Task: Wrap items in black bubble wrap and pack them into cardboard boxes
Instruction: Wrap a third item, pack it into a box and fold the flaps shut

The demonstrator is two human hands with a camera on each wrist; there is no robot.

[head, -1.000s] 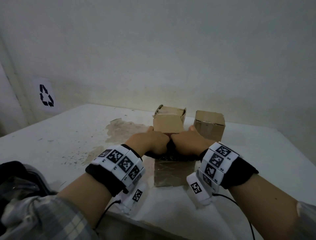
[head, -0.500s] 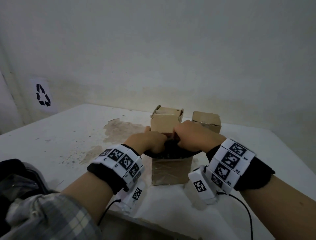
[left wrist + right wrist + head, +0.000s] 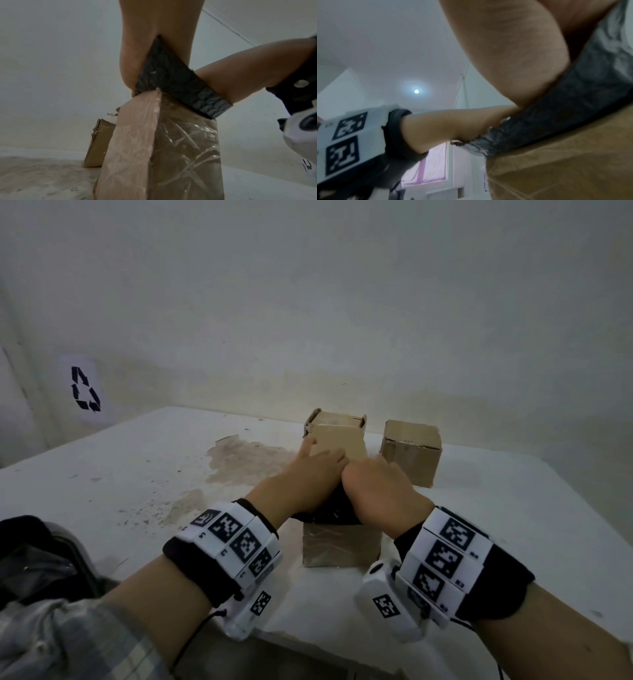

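Note:
A taped cardboard box (image 3: pixel 340 546) stands near the table's front edge. A black bubble wrap bundle (image 3: pixel 329 510) sticks out of its top. My left hand (image 3: pixel 305 474) rests its palm on the bundle, and its straight fingers lie against the box's upright rear flap (image 3: pixel 342 441). My right hand (image 3: pixel 373 487) sits on the right side of the bundle, fingers curled down over its far edge and hidden. In the left wrist view the black wrap (image 3: pixel 173 83) is wedged between both hands above the box (image 3: pixel 180 155). The right wrist view shows the wrap (image 3: pixel 565 112) under my palm.
A second box (image 3: pixel 337 419) with a ragged open top stands right behind the flap. A shut box (image 3: pixel 409 451) is at the back right. The white table (image 3: pixel 120 474) has a brown stain (image 3: pixel 246 460). A dark bag (image 3: pixel 34 559) lies at the lower left.
My left hand has uncurled from a fist and stretched its fingers forward onto the rear flap. My right hand has come down and settled on the bundle.

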